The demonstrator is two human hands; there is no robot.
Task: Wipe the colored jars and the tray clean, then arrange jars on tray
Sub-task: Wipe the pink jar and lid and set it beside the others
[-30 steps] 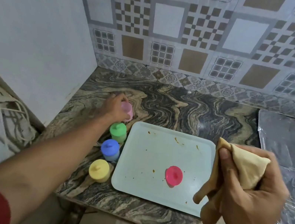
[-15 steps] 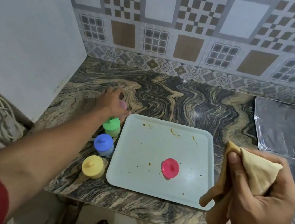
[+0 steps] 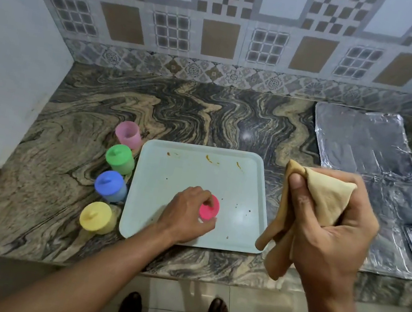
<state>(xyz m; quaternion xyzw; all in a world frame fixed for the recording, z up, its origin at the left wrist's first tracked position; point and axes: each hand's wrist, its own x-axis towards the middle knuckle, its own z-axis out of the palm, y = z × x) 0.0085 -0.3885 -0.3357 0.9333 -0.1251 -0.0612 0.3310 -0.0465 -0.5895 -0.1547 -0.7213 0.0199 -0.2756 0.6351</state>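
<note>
A: Why was the left hand (image 3: 184, 212) on the tray (image 3: 222, 180) at all?

B: It sat over the red lid (image 3: 210, 207), fingers curled round its rim, thumb at the near side; my guess is the lid had to come off so the tray could be wiped bare; brown smears showed along the far edge, specks near the middle.

A: And the right hand (image 3: 329, 225)?

B: Raised beside the tray's right edge, fist bunched round the tan cloth (image 3: 315, 198), thumb pressing a fold, loose ends hanging; held ready, I'd judge, for wiping.

A: The jars?

B: Lined up on the countertop (image 3: 206, 112) just left of the tray; yellow jar (image 3: 96, 216) nearest, then blue jar (image 3: 110, 185), green jar (image 3: 120, 158), each lidded; the pink jar (image 3: 129, 134) farthest, open-topped; probably the red lid's owner, parked clear of the dirty tray.
</note>
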